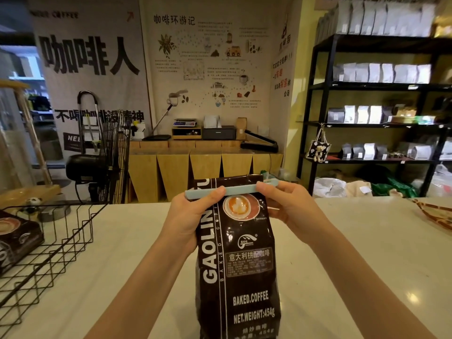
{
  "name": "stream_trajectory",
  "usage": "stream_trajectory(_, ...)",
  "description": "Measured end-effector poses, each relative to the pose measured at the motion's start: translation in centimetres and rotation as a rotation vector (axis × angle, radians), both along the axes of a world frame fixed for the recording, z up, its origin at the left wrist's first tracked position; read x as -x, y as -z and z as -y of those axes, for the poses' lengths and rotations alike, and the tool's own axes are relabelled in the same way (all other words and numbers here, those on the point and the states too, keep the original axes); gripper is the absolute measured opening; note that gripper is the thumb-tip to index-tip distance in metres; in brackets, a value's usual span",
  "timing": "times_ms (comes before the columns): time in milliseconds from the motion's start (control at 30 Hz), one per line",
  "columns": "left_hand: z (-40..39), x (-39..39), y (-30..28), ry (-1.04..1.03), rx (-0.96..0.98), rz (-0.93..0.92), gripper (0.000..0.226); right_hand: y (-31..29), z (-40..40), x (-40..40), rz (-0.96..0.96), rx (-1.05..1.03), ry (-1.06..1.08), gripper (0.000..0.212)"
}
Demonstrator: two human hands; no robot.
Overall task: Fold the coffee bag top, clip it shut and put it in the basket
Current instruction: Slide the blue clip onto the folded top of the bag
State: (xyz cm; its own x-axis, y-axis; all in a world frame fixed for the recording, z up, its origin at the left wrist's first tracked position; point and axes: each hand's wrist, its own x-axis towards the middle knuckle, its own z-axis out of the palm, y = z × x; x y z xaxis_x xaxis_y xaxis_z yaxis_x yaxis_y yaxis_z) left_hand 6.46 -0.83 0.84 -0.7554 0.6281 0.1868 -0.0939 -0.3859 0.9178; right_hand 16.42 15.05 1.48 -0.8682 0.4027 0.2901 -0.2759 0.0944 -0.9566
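Observation:
A dark brown coffee bag (241,260) with white lettering stands upright in the middle of the white counter. A long pale blue clip (238,190) lies across its folded top, nearly level. My left hand (189,216) wraps the bag's upper left side, thumb pressing the clip's left end. My right hand (287,204) pinches the clip's right end, fingers behind the bag. A black wire basket (61,238) sits at the left of the counter, apart from the bag.
Another dark coffee bag (17,238) lies inside the basket at its left. A woven tray (435,214) rests at the counter's right edge. Beyond the counter are a wooden cabinet (205,167), a fan (115,155) and black shelves (376,99) of bags.

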Motion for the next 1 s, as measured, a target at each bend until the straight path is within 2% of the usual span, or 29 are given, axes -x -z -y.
stream_trajectory(100,0.1,-0.2,-0.3,0.000,-0.027,-0.052,0.033,0.0,0.1,0.0,-0.102,0.020,0.030,0.026)
stream_trajectory(267,0.7,0.2,-0.5,0.075,0.051,-0.107,0.031,0.1,0.4,-0.1,-0.166,-0.002,0.048,0.024)
stream_trajectory(400,0.9,0.3,-0.8,-0.003,0.059,-0.159,0.035,0.3,0.6,0.0,-0.188,-0.007,0.054,0.021)
stream_trajectory(533,0.8,0.0,-1.3,-0.099,0.061,-0.193,0.029,0.5,0.8,0.0,-0.199,-0.015,0.069,0.018)
stream_trajectory(633,0.9,-0.1,-1.3,-0.118,0.070,-0.241,0.027,0.5,0.9,0.0,-0.211,0.009,0.079,0.009)
stream_trajectory(767,1.3,0.0,-1.3,-0.092,0.097,-0.339,0.028,0.6,1.0,0.0,-0.214,0.032,0.093,0.013)
stream_trajectory(900,1.2,-0.1,-1.2,-0.141,0.070,-0.351,0.025,0.7,1.0,0.1,-0.236,0.007,0.099,0.006)
stream_trajectory(1000,1.0,-0.2,-1.0,-0.164,0.045,-0.323,0.026,0.7,0.7,0.0,-0.239,-0.061,0.089,0.009)
